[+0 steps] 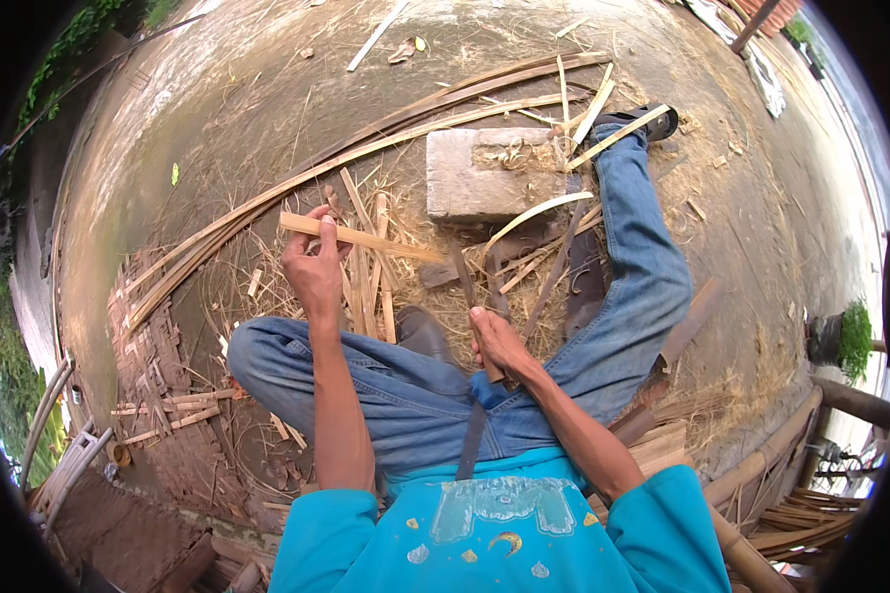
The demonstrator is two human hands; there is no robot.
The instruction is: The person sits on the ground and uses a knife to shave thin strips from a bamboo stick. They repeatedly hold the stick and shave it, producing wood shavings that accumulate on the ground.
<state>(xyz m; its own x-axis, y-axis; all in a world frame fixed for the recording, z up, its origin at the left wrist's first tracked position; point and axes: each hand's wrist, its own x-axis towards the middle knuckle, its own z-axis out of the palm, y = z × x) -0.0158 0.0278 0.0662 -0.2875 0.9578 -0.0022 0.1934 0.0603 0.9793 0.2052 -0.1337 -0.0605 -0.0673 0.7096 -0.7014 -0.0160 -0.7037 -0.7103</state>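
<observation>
My left hand (312, 272) is closed on a flat, pale bamboo strip (386, 244), pinching it near its left end between thumb and fingers. The strip points right, and its far end lies close to the blade of a knife (464, 279); whether they touch I cannot tell. My right hand (501, 344) is wrapped round the knife's lower part, with the dark blade pointing up and away from me. Just beyond the blade stands a pale rectangular block (453, 180) with shavings on top.
Long bamboo strips (366, 148) curve across the ground at the far left. Short split pieces (363, 282) and shavings lie between my bent legs. More curled strips (549, 206) rest beside the block and my right leg. A woven mat (173, 395) is at the left.
</observation>
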